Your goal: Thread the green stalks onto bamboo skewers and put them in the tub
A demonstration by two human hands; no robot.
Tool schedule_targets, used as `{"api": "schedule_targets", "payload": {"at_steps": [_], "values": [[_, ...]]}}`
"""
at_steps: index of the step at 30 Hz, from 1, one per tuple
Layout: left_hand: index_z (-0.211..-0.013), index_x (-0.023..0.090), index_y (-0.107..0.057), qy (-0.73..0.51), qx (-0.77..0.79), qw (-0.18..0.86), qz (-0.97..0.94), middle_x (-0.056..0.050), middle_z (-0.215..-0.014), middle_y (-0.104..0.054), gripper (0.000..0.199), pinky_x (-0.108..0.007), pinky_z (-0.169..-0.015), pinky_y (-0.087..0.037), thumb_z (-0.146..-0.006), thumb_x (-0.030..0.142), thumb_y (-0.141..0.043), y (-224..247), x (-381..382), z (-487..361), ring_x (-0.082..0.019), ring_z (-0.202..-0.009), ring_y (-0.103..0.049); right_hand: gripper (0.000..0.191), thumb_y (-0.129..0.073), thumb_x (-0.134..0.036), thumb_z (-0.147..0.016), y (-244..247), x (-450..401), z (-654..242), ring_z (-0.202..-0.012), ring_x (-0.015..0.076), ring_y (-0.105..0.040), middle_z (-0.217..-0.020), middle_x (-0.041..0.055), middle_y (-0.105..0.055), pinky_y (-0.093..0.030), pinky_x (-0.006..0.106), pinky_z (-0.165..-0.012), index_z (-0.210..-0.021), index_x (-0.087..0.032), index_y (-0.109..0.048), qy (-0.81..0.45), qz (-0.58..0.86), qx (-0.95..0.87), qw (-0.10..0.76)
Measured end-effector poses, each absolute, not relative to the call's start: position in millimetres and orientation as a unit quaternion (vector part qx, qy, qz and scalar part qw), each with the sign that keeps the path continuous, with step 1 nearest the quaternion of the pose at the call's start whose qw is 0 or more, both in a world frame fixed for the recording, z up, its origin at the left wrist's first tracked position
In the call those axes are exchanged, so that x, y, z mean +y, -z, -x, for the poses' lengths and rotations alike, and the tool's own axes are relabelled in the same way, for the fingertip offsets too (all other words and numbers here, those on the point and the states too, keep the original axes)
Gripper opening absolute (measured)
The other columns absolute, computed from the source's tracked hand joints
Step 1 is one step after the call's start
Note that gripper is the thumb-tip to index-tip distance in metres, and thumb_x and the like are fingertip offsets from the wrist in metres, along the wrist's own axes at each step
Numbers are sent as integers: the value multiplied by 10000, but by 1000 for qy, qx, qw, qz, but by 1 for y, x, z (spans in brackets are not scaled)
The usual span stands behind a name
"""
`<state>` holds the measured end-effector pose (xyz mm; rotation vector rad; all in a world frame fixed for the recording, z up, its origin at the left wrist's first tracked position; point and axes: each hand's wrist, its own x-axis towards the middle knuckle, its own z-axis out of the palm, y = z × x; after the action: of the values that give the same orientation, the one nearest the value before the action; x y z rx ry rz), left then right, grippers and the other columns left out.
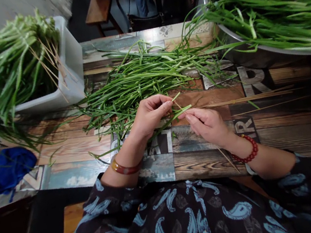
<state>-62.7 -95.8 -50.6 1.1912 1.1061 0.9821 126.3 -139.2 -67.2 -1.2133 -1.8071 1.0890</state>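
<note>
Many green stalks [149,78] | slender, glossy, pale-ended | thin tan skewer [227,159]

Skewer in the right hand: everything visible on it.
The skewer is a thin, straight, pale-brown stick, apparently wood or bamboo. The right hand grips it, hiding its middle. It slants: the lower end juts out below that hand, toward the wearer; the upper part reaches the left hand's fingertips, among green stalks. Piercing is unclear.

L hand [152,113] pinching, R hand [210,126] ditto, forearms [133,149] angled inwd
</note>
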Motion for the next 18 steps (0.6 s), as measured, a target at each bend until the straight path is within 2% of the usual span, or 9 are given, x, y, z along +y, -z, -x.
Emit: {"api": "schedule_targets", "payload": {"at_steps": [8, 18], "values": [[-778, 135, -731, -409, 483, 571, -523, -2, -654, -643, 228, -194, -536, -380, -720, 353, -764, 53, -95, 64, -71, -549, -483, 308, -423, -300, -971, 70, -139, -125, -492, 126, -535, -493, -35, -497, -418, 236, -524, -993, -179, -705, -419, 468, -697, 346], [-739, 129, -723, -387, 486, 578, -528, -9, -607, -639, 223, -201, -532, -413, -723, 350, -756, 52, -95, 65, -83, -537, -516, 298, -399, -312, -986, 70, -139, -125, -496, 122, -537, -488, -36, -513, -416, 237, -547, -884, -182, -647, -412, 460, -708, 342]]}}
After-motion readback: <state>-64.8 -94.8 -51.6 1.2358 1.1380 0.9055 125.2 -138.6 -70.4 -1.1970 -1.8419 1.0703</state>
